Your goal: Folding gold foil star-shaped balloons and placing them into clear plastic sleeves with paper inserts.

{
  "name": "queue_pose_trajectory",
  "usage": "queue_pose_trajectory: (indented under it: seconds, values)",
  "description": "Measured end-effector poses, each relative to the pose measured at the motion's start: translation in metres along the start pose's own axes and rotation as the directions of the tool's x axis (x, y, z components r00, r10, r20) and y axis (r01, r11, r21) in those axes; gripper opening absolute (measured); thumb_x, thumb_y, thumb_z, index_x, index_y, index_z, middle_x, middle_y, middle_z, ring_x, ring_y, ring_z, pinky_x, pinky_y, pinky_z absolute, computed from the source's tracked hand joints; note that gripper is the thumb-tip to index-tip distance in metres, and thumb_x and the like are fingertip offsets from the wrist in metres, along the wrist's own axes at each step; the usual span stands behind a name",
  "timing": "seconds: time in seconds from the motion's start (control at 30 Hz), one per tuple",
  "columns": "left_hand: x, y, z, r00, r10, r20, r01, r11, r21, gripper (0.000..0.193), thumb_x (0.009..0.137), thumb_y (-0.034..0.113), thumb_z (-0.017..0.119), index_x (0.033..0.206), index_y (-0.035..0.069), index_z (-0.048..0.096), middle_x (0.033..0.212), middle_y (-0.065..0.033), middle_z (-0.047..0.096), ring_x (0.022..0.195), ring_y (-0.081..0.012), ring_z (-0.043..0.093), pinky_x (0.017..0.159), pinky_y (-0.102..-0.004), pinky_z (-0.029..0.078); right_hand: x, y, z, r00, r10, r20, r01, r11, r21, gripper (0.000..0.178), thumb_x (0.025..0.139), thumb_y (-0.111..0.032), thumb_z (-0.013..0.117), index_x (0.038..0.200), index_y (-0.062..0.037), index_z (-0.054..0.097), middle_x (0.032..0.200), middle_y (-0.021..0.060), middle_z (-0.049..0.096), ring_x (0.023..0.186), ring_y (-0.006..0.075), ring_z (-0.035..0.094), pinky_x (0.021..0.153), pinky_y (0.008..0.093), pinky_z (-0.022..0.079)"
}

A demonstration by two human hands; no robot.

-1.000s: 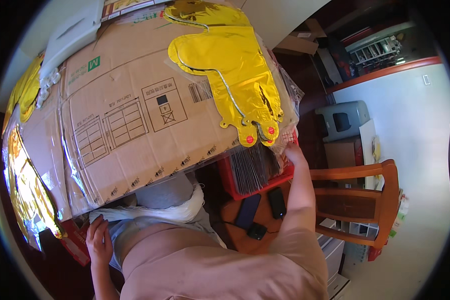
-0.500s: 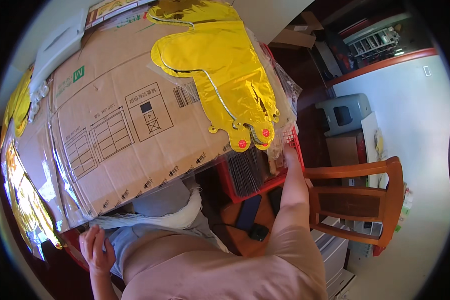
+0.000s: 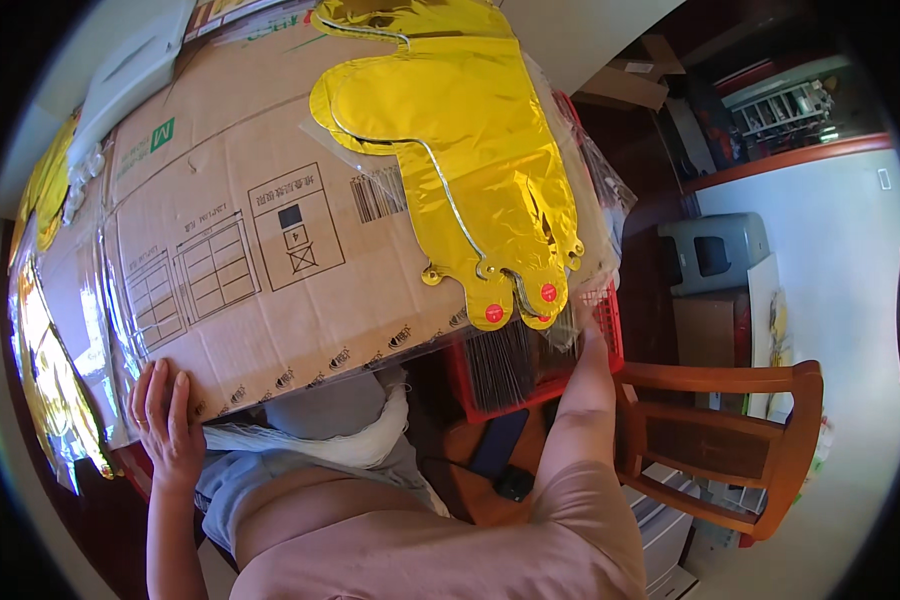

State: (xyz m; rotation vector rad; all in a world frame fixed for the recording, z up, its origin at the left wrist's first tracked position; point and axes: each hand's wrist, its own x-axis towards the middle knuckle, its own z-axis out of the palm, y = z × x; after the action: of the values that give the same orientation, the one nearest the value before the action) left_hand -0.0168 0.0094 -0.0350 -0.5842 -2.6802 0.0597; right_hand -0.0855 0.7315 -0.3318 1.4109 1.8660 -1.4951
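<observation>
My left hand (image 3: 166, 418) lies on the near left edge of a large cardboard sheet (image 3: 230, 330), fingers stretched out and holding nothing. My right arm reaches forward to the red plastic basket (image 3: 615, 330); my right hand (image 3: 594, 325) is at its rim by the sheet's right corner, and its fingers are hidden. Shiny yellow foil balloons (image 3: 470, 180), flat and uninflated, lie stacked on the right part of the cardboard, with small red round stickers on their near ends. Inside the basket stand thin dark-edged sheets in clear film (image 3: 502, 368).
A wooden chair (image 3: 715, 375) stands right of the basket. Below the basket, a dark phone-like slab (image 3: 500, 440) and a small black device (image 3: 513, 482) lie on a wooden seat. More gold foil (image 3: 55, 370) hangs at the left edge. A grey plastic stool (image 3: 715, 250) is farther right.
My left hand has moved up and forward from beside my lap onto the cardboard's edge. My right hand stays by the basket. The whole view has shifted slightly.
</observation>
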Motion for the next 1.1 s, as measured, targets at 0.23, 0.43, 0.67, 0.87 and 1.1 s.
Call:
queue_pose_trajectory:
  seconds: [0.23,0.43,0.67,0.87,1.1]
  values:
    - [-0.001,0.003,-0.001,1.000,-0.004,-0.005,0.004,1.000,0.007,0.050,0.080,-0.007,0.060,0.128,0.007,0.057,0.138,-0.0180,0.054,0.128,-0.0388,0.052,0.107,-0.0526,0.039,0.022,0.019,0.034,0.993,-0.073,-0.094,0.022,0.889,-0.457,0.078,0.092,-0.060,0.056,0.136,0.0031,0.055,0.130,0.0246,0.062,0.117,0.0348,0.062,0.098,0.0435,0.048]
    - [0.005,-0.002,0.002,0.999,0.007,-0.037,-0.008,1.000,-0.024,0.051,0.079,-0.007,0.061,0.127,0.008,0.058,0.138,-0.0173,0.054,0.127,-0.0389,0.052,0.107,-0.0521,0.039,0.067,0.057,0.023,0.936,-0.273,-0.223,-0.022,0.586,-0.810,0.077,0.092,-0.060,0.055,0.135,0.0034,0.056,0.130,0.0253,0.062,0.117,0.0357,0.063,0.098,0.0433,0.049]
    - [0.001,0.004,-0.001,1.000,-0.010,-0.026,0.010,1.000,-0.021,0.055,0.076,-0.009,0.060,0.128,0.008,0.060,0.138,-0.0163,0.055,0.129,-0.0367,0.051,0.108,-0.0502,0.039,-0.042,0.000,0.033,0.953,-0.222,-0.205,0.148,0.934,-0.325,0.069,0.099,-0.055,0.039,0.126,0.0056,0.060,0.119,0.0304,0.064,0.115,0.0446,0.061,0.098,0.0491,0.048]
    - [0.003,0.003,-0.001,0.998,-0.012,-0.054,0.009,0.999,-0.045,0.058,0.074,-0.009,0.061,0.129,0.008,0.060,0.137,-0.0155,0.055,0.129,-0.0360,0.051,0.108,-0.0495,0.039,-0.117,0.016,0.088,0.639,-0.768,0.046,0.553,0.417,-0.721,0.033,0.099,-0.021,0.044,0.121,-0.0077,0.066,0.111,0.0278,0.066,0.102,0.0440,0.065,0.088,0.0506,0.053]
    - [0.007,0.002,-0.003,0.998,-0.010,-0.067,0.007,0.999,-0.053,0.055,0.076,-0.008,0.064,0.128,0.010,0.062,0.136,-0.0136,0.057,0.128,-0.0342,0.052,0.107,-0.0475,0.040,-0.090,0.016,0.075,0.801,-0.598,-0.022,0.409,0.574,-0.710,0.047,0.099,-0.038,0.046,0.136,-0.0097,0.055,0.118,0.0291,0.064,0.108,0.0447,0.063,0.091,0.0491,0.052]
